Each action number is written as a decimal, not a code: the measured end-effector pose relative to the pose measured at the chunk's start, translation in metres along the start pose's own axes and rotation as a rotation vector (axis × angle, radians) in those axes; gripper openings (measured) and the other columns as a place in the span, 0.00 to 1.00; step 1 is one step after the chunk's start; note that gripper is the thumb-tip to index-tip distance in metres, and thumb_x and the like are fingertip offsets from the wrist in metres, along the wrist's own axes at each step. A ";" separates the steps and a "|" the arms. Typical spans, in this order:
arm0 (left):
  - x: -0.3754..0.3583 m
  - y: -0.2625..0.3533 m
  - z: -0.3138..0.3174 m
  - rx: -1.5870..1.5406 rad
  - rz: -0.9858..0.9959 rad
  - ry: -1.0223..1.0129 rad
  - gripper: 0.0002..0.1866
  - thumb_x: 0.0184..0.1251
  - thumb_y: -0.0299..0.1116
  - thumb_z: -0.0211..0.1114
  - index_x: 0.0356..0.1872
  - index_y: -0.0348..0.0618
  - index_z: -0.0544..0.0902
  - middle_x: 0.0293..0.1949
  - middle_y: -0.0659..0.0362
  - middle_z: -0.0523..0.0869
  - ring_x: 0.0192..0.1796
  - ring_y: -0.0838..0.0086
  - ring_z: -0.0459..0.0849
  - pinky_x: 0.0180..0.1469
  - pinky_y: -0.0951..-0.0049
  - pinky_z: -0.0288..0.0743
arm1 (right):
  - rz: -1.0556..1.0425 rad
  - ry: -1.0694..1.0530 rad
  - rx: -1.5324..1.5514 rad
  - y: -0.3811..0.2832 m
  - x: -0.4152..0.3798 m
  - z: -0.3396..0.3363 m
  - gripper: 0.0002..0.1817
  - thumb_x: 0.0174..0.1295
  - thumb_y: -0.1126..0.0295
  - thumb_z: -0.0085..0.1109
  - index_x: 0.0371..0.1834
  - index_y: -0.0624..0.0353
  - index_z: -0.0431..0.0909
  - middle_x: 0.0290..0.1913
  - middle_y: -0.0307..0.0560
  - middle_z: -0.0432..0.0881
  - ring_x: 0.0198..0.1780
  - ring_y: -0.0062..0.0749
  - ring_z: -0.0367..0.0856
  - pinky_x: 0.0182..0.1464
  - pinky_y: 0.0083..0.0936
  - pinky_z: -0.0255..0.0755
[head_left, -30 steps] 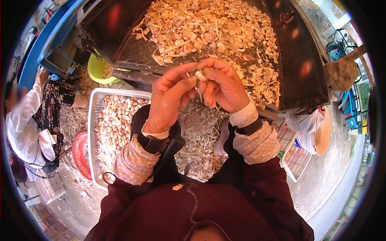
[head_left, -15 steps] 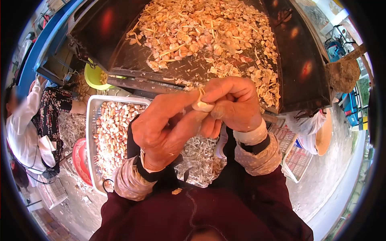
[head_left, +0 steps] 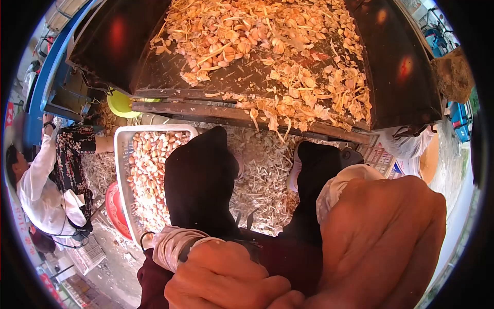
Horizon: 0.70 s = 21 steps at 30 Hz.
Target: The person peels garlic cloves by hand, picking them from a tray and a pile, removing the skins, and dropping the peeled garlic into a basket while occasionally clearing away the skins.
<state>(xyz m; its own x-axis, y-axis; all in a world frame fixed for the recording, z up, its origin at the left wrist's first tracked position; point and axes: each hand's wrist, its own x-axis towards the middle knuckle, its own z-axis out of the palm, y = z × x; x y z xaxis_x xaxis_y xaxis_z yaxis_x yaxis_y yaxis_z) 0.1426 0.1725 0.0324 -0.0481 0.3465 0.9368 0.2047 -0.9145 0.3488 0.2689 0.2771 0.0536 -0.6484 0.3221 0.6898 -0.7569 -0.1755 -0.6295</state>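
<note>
**Hands drawn in close, garlic all around**

At far left a person in a white sleeve (head_left: 36, 185) sits beside a red basin (head_left: 114, 206). Next comes the white tray (head_left: 121, 154), heaped with separated garlic cloves (head_left: 146, 175), lying on the ground at the wearer's left knee. Above it, a yellow-green bowl (head_left: 121, 103) peeks from under the dark metal worktop (head_left: 247, 77), which carries the pile of garlic bulbs and dry skins (head_left: 267, 46). Discarded stems (head_left: 262, 175) litter the ground between the black-trousered legs.

At the bottom edge, the left hand (head_left: 221, 283) and the right hand (head_left: 381, 242) sit very close to the camera, backs toward it, meeting near the frame's lower border. Their fingers curl out of sight, so I cannot tell whether they pinch a clove or stay closed on nothing.

Judging by the layout, peeling goes best when the hands work over the lap, so skins fall between the feet and clean cloves go into the tray.
</note>
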 end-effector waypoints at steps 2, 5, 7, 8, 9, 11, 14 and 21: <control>0.001 0.002 -0.005 0.059 -0.012 -0.032 0.18 0.56 0.32 0.70 0.49 0.45 0.84 0.33 0.53 0.81 0.21 0.70 0.79 0.15 0.77 0.61 | -0.043 -0.017 -0.080 0.002 0.003 -0.002 0.09 0.53 0.82 0.69 0.35 0.76 0.82 0.29 0.68 0.83 0.18 0.33 0.81 0.17 0.16 0.69; 0.005 0.002 -0.013 0.204 -0.020 -0.124 0.14 0.57 0.31 0.69 0.46 0.44 0.85 0.31 0.55 0.81 0.21 0.69 0.79 0.17 0.76 0.63 | -0.095 -0.044 -0.195 0.003 0.010 0.000 0.11 0.54 0.80 0.69 0.38 0.75 0.82 0.30 0.69 0.83 0.20 0.38 0.82 0.19 0.19 0.73; -0.003 -0.005 -0.008 0.514 -0.039 0.163 0.16 0.45 0.31 0.78 0.38 0.42 0.88 0.30 0.60 0.84 0.20 0.75 0.81 0.19 0.79 0.68 | 0.182 -0.065 -0.321 -0.013 0.011 -0.004 0.10 0.52 0.79 0.73 0.35 0.69 0.81 0.31 0.65 0.84 0.25 0.40 0.86 0.25 0.20 0.77; -0.001 -0.002 -0.016 0.591 -0.115 0.056 0.17 0.44 0.32 0.79 0.38 0.42 0.87 0.30 0.60 0.84 0.20 0.76 0.81 0.19 0.79 0.68 | 0.217 -0.062 -0.350 -0.003 0.010 -0.006 0.12 0.51 0.77 0.74 0.35 0.68 0.81 0.32 0.62 0.85 0.27 0.38 0.87 0.27 0.21 0.78; 0.001 0.002 -0.029 0.665 -0.194 -0.050 0.18 0.42 0.32 0.79 0.38 0.42 0.87 0.30 0.60 0.84 0.20 0.76 0.81 0.19 0.80 0.67 | 0.254 -0.058 -0.381 0.007 0.008 -0.008 0.13 0.51 0.75 0.76 0.34 0.67 0.80 0.32 0.59 0.85 0.30 0.37 0.87 0.30 0.21 0.79; -0.005 0.003 -0.049 0.656 -0.187 -0.091 0.20 0.42 0.32 0.80 0.40 0.41 0.86 0.30 0.59 0.85 0.23 0.74 0.82 0.22 0.78 0.71 | 0.200 0.078 -0.556 0.029 0.000 -0.003 0.11 0.57 0.70 0.72 0.35 0.63 0.79 0.27 0.42 0.84 0.24 0.22 0.84 0.24 0.14 0.72; -0.014 0.014 -0.067 0.833 -0.367 -0.290 0.22 0.42 0.31 0.80 0.41 0.39 0.84 0.30 0.57 0.85 0.29 0.68 0.85 0.27 0.75 0.76 | 0.430 0.062 -0.457 0.046 0.001 -0.004 0.10 0.59 0.70 0.70 0.34 0.61 0.76 0.26 0.37 0.84 0.26 0.15 0.83 0.25 0.15 0.74; -0.057 0.033 -0.098 0.759 -0.786 0.095 0.10 0.57 0.23 0.71 0.39 0.36 0.82 0.26 0.59 0.85 0.24 0.80 0.82 0.24 0.80 0.74 | 0.756 0.127 -0.096 0.112 0.021 0.021 0.09 0.64 0.72 0.62 0.38 0.64 0.72 0.28 0.44 0.83 0.24 0.21 0.83 0.23 0.16 0.75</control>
<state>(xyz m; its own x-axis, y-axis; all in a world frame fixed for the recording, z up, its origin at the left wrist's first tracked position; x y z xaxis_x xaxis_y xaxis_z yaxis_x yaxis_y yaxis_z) 0.0563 0.1015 -0.0071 -0.4969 0.7296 0.4699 0.6310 -0.0679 0.7728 0.1687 0.2443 0.0055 -0.9675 0.2522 0.0172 -0.0979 -0.3109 -0.9454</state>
